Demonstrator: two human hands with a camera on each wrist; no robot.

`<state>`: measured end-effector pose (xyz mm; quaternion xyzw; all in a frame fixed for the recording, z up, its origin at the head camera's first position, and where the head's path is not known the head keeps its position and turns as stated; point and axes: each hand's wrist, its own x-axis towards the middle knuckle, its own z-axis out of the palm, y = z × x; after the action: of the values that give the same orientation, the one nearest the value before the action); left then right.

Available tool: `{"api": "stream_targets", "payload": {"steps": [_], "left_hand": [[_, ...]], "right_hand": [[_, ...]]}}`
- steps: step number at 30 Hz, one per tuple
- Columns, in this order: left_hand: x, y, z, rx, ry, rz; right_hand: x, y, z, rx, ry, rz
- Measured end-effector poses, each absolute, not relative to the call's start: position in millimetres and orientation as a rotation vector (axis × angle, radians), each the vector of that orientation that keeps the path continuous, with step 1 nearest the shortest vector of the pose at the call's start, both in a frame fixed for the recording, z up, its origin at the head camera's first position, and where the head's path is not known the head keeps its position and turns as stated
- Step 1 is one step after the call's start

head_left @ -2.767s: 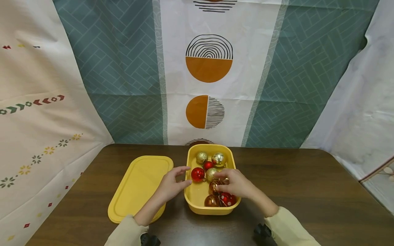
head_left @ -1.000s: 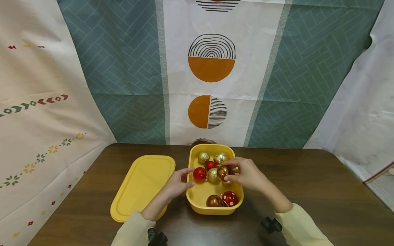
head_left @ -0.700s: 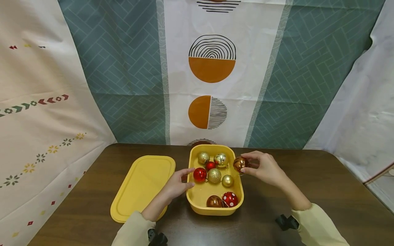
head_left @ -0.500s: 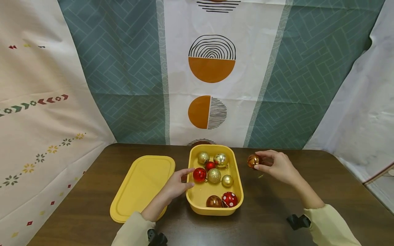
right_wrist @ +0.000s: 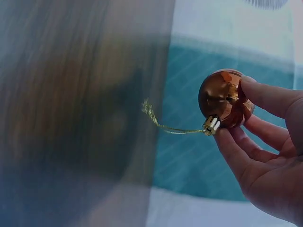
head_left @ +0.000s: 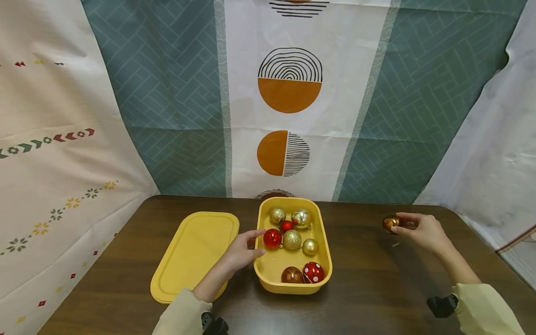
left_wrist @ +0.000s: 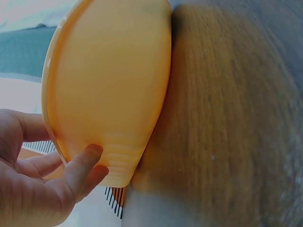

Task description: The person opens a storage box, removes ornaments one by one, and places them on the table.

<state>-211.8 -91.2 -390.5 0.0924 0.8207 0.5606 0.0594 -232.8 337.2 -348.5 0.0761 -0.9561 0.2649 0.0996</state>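
A brown shiny Christmas bauble (right_wrist: 222, 97) with a gold cap and string is held by its sides in my right hand (head_left: 427, 232), above the table's right part. My left hand (head_left: 240, 251) holds the left rim of a yellow plastic box (head_left: 268, 274), with fingertips against its outer wall in the left wrist view. Inside the box lie several baubles: a shiny red one (head_left: 272, 238), a small red one (head_left: 286, 226), a dotted red one (head_left: 313, 272), a brown one (head_left: 291, 275), a glittery gold one (head_left: 292, 239) and other gold ones (head_left: 301, 218).
A yellow lid (head_left: 192, 256) lies flat on the dark wooden table (head_left: 368, 279), left of the box and partly behind the left forearm. Patterned cloth (head_left: 289, 153) hangs along the table's back edge, with pale cloths at both sides.
My right hand has lifted the brown bauble out of the box and carried it far to the right. A small gold bauble now shows in the box. The left hand stays at the rim.
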Motion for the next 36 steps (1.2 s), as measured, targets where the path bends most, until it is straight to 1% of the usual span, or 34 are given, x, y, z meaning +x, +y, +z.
{"api": "stream_targets", "payload": {"steps": [5,12,18,25,30,36], "left_hand": [[-212,-91,-391,0.282,2.488,1.697],[-212,-91,-391,0.298,2.489,1.697],[-211,-90,-391,0.274,2.490,1.683],[-210,-90,-389,0.257,2.478,1.682],[-209,-90,-389,0.254,2.477,1.678],[-210,-90,-389,0.256,2.486,1.680]], "right_hand": [[-234,370,-357,0.110,-2.833,0.741],[-232,419,-371,-0.023,-2.822,0.795],[-231,452,-380,-0.176,-2.837,0.740],[-229,475,-391,-0.330,-2.804,0.641],[-226,485,-397,-0.324,-2.782,0.580],[-228,489,-395,-0.287,-2.794,0.544]]}}
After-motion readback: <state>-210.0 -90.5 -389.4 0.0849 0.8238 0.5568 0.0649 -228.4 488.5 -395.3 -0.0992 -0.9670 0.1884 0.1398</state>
